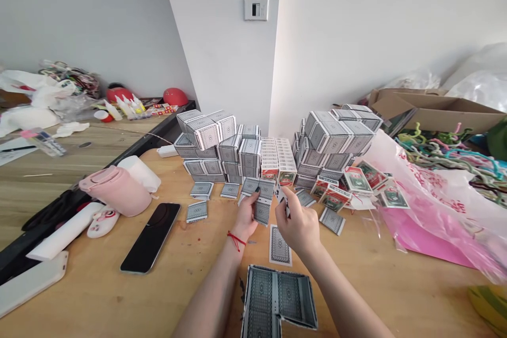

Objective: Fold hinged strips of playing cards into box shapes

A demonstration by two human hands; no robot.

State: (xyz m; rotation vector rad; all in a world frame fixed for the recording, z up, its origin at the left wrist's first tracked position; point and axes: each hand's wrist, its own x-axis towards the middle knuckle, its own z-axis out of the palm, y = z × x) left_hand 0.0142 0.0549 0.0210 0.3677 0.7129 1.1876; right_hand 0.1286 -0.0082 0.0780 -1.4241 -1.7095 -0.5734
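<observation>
My left hand (247, 215), with a red string on its wrist, grips a piece made of folded playing cards (262, 212), grey backs outward. Just to its right, my right hand (300, 222) is closed on a playing card (280, 198) whose face side partly shows; the fingers cover much of it. Below the hands one playing card (280, 246) lies flat, back up. Between my forearms, near the front edge, stands an L-shaped block built of cards (261, 298). Folded card pieces (201, 190) lie beyond the left hand, another (331, 221) right of the right hand.
Stacked card blocks stand at the back left (212, 132) and back right (332, 134), with rows of card boxes (277, 156) between. Loose card boxes (358, 179) and pink plastic (423, 211) lie right. A phone (151, 237) and pink roll (116, 190) lie left.
</observation>
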